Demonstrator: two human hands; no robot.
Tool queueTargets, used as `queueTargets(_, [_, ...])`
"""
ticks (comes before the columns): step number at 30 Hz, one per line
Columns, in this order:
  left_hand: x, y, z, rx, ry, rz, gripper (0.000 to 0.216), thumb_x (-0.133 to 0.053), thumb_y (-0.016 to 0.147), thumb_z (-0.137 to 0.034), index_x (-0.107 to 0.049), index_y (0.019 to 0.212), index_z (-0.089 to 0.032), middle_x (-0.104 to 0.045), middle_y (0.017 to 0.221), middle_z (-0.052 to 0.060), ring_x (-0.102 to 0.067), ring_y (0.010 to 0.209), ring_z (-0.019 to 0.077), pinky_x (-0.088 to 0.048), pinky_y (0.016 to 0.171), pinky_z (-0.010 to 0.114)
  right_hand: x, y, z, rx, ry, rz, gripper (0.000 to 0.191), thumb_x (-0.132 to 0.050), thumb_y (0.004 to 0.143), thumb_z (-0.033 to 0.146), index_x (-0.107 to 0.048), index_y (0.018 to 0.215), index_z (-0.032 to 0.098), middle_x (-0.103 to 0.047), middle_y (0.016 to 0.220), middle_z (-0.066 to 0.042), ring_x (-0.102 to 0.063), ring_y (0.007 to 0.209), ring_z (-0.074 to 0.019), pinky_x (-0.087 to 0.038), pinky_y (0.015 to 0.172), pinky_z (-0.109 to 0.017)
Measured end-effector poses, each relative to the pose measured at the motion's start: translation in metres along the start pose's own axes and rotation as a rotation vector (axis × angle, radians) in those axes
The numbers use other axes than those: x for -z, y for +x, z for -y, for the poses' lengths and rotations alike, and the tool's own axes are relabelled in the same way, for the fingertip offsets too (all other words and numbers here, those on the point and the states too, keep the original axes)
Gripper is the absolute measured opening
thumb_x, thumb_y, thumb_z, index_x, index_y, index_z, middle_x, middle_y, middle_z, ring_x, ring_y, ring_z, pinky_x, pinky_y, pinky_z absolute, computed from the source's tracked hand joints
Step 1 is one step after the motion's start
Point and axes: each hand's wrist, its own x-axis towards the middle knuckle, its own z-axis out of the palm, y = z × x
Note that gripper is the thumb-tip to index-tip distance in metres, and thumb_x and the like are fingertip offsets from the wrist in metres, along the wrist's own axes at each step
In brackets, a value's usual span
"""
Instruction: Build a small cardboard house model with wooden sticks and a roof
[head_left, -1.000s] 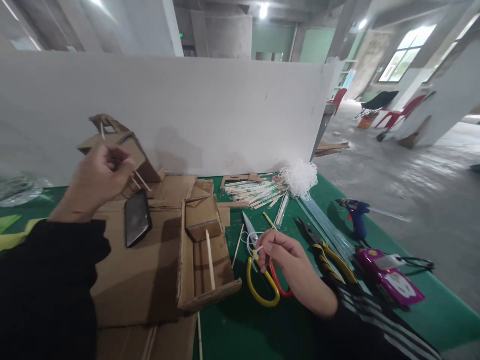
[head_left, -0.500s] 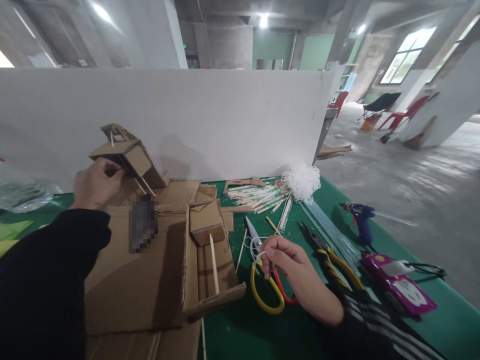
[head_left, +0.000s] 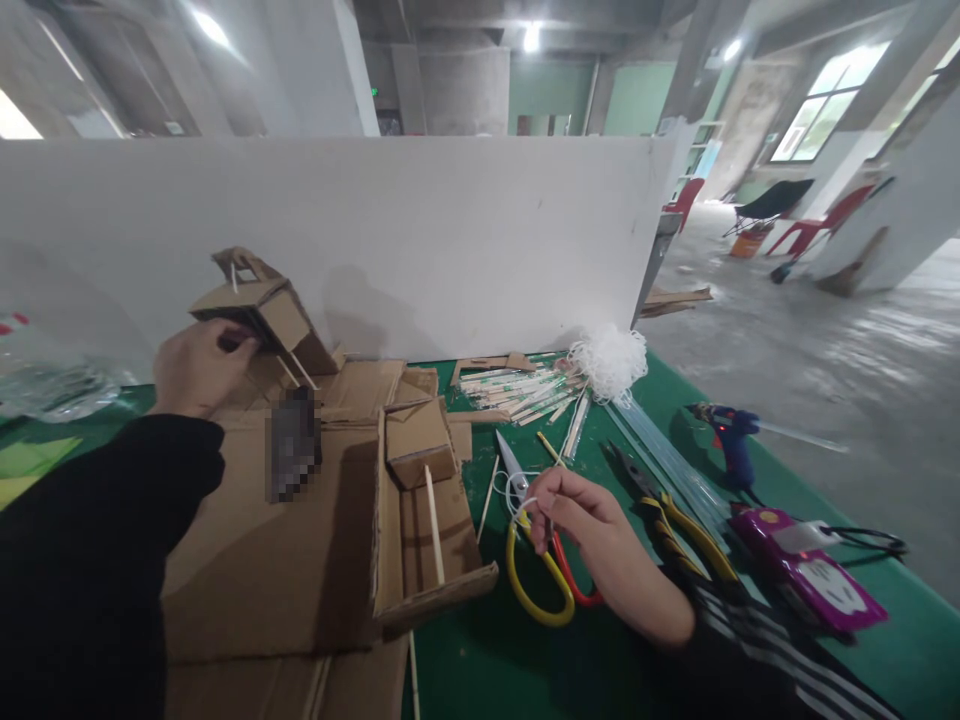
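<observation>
My left hand is closed, its fingers pinched at the lower edge of a small box-like cardboard model with wooden sticks. My right hand pinches a thin white rubber band, loops of which hang beside the fingertips. Beneath that hand lie scissors with one yellow and one red handle, partly covered by it. Between the hands, a shallow cardboard tray holds a cardboard block and a wooden stick. A blurred-out dark patch hides something on the cardboard sheet.
Several wooden sticks lie near a heap of white rubber bands. Pliers, clear glue sticks, a blue glue gun and a purple power strip are at right. A white panel stands behind the green table.
The view has shifted slightly, so everything sits a little further right. Both hands keep nearly the same place and grip.
</observation>
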Motion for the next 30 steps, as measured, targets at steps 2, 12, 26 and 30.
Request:
queueTargets(2, [0.003, -0.003, -0.006, -0.018, -0.011, 0.001, 0.016, -0.055, 0.085, -0.037, -0.058, 0.087, -0.022, -0.055, 0.077, -0.006, -0.049, 0.077, 0.0154, -0.034, 0.075, 0.025, 0.000, 0.000, 0.000, 0.002, 0.006, 0.003, 0.027, -0.071, 0.083, 0.040, -0.061, 0.071, 0.018, -0.059, 0.064, 0.002, -0.055, 0.055, -0.0108, -0.046, 0.055, -0.024])
queueTargets(12, [0.024, -0.046, -0.116, -0.260, -0.125, 0.189, 0.026, -0.055, 0.093, -0.041, -0.065, 0.109, -0.024, -0.069, 0.101, -0.001, -0.062, 0.084, 0.0151, -0.045, 0.080, 0.025, 0.004, 0.000, -0.001, 0.000, 0.176, 0.090, 0.019, -0.068, 0.090, 0.032, -0.064, 0.079, 0.017, -0.066, 0.076, 0.000, -0.060, 0.056, -0.0092, -0.047, 0.057, -0.022])
queueTargets(26, [0.023, -0.102, -0.226, -0.708, -0.356, 1.103, 0.035, -0.036, 0.103, -0.034, -0.062, 0.084, -0.021, -0.064, 0.073, -0.001, -0.057, 0.065, 0.0124, -0.036, 0.060, 0.023, 0.014, -0.005, 0.007, 0.052, 0.341, 0.160, 0.016, -0.062, 0.093, 0.029, -0.063, 0.083, 0.018, -0.068, 0.067, 0.002, -0.057, 0.040, -0.0075, -0.045, 0.037, -0.016])
queueTargets(30, [0.032, -0.101, -0.210, -0.619, -0.478, 1.109, 0.039, -0.032, 0.104, -0.041, -0.051, 0.077, -0.020, -0.055, 0.070, -0.004, -0.050, 0.064, 0.0098, -0.036, 0.062, 0.021, 0.017, -0.004, 0.014, 0.102, 0.393, 0.114, 0.014, -0.063, 0.090, 0.025, -0.062, 0.079, 0.017, -0.074, 0.088, -0.004, -0.059, 0.046, -0.0084, -0.052, 0.045, -0.022])
